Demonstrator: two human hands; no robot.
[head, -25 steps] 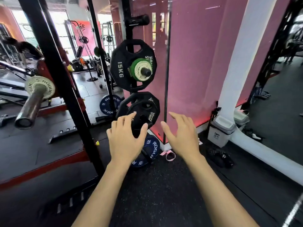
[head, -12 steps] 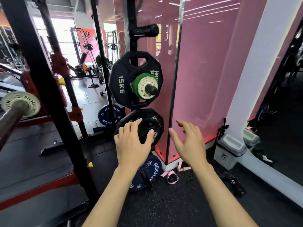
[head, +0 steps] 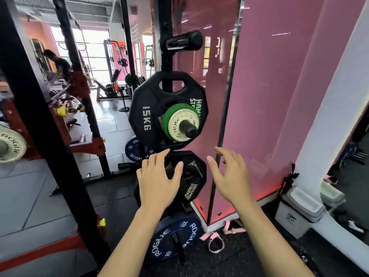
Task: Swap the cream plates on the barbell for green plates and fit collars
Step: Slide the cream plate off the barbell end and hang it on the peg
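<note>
- Compared with a second back, the storage rack (head: 166, 47) is seen a lot closer and higher in view, so ground has clearly been covered toward it; the barbell end has slid out to the far left edge.
- Both hands have been raised a bit with it: the left hand (head: 157, 182) is now spread in front of the lower black plate (head: 194, 176), the right hand (head: 229, 176) just beside it, in front of the pink wall panel (head: 269, 96).
- Grip state: both hands wide, fingers splayed, nothing held. No contact with any plate can be confirmed.
- The green plate (head: 167, 118) is sat on the upper peg (head: 188, 128), sandwiched between a small cream plate (head: 179, 124) in front and the big 15KG plate (head: 147, 120) behind. So the cream 1 probably has to be slid off first before the green can be pulled.
- A cream plate (head: 10, 144) is still on the barbell at the far left, so the swap looks far from finished. No collars can be made out.
- Materials: the 15KG plate is matte black rubber, many-sided, with a cut-out handle on top; the green and cream plates are small smooth discs with printed lettering; the peg is dark metal with a rounded tip.
- Down on the speckled rubber floor (head: 239, 262), a blue 20 bumper plate (head: 173, 238) is leaned against the rack base.
</note>
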